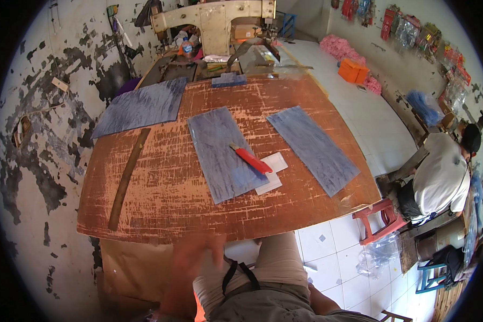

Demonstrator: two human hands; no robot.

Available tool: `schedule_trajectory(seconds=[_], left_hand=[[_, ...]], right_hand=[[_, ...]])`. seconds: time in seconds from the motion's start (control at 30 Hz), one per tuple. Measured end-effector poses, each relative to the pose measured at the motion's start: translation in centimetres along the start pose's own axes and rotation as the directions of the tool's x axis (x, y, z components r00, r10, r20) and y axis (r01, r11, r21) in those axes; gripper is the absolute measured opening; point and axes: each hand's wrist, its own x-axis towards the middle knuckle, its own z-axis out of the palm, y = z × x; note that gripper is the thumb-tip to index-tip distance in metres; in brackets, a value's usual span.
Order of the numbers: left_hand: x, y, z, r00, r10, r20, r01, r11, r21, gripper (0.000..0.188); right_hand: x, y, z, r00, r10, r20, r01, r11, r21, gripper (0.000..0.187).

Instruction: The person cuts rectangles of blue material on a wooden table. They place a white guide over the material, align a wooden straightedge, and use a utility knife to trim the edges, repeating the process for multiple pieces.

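My left hand is blurred by motion just below the near edge of the brown, scratched tabletop, and nothing can be made out in it. Of my right arm only a part shows beside my leg; the hand is out of sight. A red utility knife lies partly across the middle blue-grey marbled sheet, its handle end over small white pieces. To the right lies another blue-grey sheet, and a wider one rests at the far left.
A narrow brown strip lies on the table's left side. Small blue-grey pieces sit at the far edge, before a large cream sewing machine. At right, a person sits near a red stool. A peeling wall stands left.
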Motion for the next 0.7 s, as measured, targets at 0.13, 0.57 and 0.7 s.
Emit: schedule_trajectory(seconds=[0.13,0.57,0.7], left_hand=[[3.1,6.5,1.4,0.744,0.433,0.509,-0.149,0.850,-0.504,0.081],[6.8,8.5,4.9,0.696,0.534,0.480,-0.311,0.827,-0.468,0.075],[7.2,9.4,4.8,0.702,0.504,0.504,-0.291,0.848,-0.443,0.069]], right_hand=[[1.7,-0.3,0.0,1.000,0.024,0.013,-0.024,1.000,-0.006,0.102],[3.0,0.8,-1.8,0.998,0.066,0.017,-0.065,0.997,-0.050,0.103],[3.1,0.9,-2.1,0.997,0.072,0.016,-0.071,0.996,-0.046,0.103]])
